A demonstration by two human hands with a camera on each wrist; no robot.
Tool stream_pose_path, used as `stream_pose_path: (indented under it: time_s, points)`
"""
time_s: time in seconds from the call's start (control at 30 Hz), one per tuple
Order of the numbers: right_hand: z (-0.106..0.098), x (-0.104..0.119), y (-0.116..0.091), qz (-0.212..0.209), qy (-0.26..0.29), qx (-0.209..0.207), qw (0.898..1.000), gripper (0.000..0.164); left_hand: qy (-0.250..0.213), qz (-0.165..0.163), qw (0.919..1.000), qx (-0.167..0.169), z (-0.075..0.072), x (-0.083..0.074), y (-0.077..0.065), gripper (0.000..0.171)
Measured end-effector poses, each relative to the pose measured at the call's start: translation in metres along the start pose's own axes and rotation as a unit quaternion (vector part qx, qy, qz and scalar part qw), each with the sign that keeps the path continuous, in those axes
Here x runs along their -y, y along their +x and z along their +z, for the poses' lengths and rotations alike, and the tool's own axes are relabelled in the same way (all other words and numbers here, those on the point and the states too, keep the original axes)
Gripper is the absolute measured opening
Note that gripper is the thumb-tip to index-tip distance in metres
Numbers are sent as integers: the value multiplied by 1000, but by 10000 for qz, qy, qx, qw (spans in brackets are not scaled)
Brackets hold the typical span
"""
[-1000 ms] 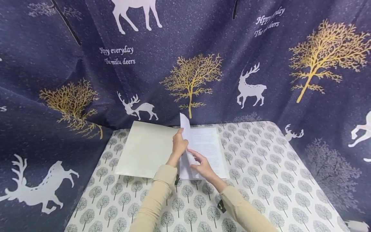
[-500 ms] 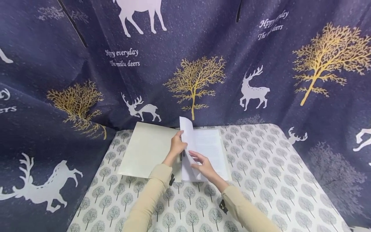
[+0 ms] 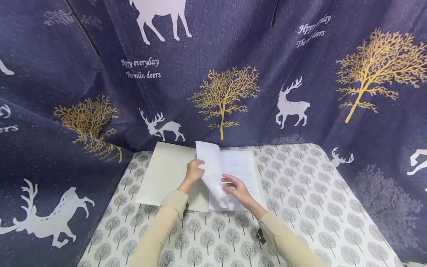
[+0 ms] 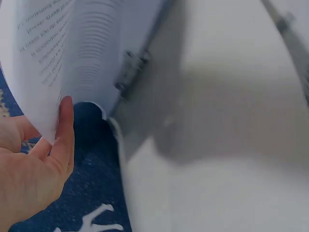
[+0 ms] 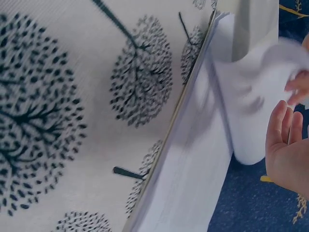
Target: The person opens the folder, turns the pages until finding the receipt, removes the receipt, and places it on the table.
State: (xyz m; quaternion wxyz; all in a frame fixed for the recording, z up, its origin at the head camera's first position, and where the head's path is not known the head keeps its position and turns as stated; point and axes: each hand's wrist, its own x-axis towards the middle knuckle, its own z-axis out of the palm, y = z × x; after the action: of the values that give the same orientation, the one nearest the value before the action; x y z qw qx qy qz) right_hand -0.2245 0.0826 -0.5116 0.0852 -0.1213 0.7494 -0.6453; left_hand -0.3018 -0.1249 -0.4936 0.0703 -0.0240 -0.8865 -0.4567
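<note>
A pale cream file folder point(image 3: 163, 174) lies opened out on the table. Its stack of printed pages point(image 3: 239, 170) is on the right half, and a metal clip point(image 4: 129, 72) shows along the spine in the left wrist view. My left hand point(image 3: 193, 171) pinches the edge of a lifted sheet of paper point(image 3: 210, 167) between thumb and fingers; the sheet curves over towards the left cover. Whether it is one sheet or more, I cannot tell. My right hand point(image 3: 237, 188) hovers by the sheet's right side with loosely bent fingers, holding nothing.
The table is covered by a white cloth point(image 3: 220, 237) printed with grey trees. Behind it hangs a dark blue curtain point(image 3: 253, 48) with deer and golden trees, close to the table's back edge.
My left hand has moved left and slightly down with the lifted sheet, which has swung from nearly upright towards the left cover. The right hand has shifted slightly right, off the sheet.
</note>
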Motion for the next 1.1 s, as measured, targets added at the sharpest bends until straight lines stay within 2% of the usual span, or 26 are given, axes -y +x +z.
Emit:
stream_pose_path:
  time_s: [0.13, 0.27, 0.33, 0.5, 0.6, 0.7, 0.8, 0.93, 1.1]
  points:
    - [-8, -4, 2, 89, -27, -129, 9999, 51, 433, 39, 9990, 54, -8, 13, 2, 35]
    - [-14, -29, 12, 237, -19, -382, 9990, 53, 649, -277, 9973, 214, -19, 21, 3, 33]
    - [-17, -33, 13, 345, -7, -467, 9983, 53, 769, -425, 9958, 249, -24, 25, 3, 34]
    - [-25, -40, 18, 405, -113, -584, 9974, 52, 1051, -545, 9929, 145, -35, 38, 3, 37]
    - [-31, -44, 23, 407, -137, -598, 9973, 53, 1273, -518, 9905, 35, -40, 45, 3, 31]
    - [-41, -47, 27, 481, -144, -640, 9967, 55, 1599, -613, 9851, 140, -42, 49, 3, 23]
    - [-51, -49, 32, 505, -356, -748, 9953, 55, 2059, -763, 9746, 446, -43, 54, 1, 39]
    - [-65, -51, 40, 573, -656, -930, 9918, 55, 2381, -887, 9629, 905, -43, 59, -3, 63]
    - [-79, -53, 49, 585, -884, -999, 9893, 55, 2429, -895, 9575, 1270, -40, 70, -10, 87]
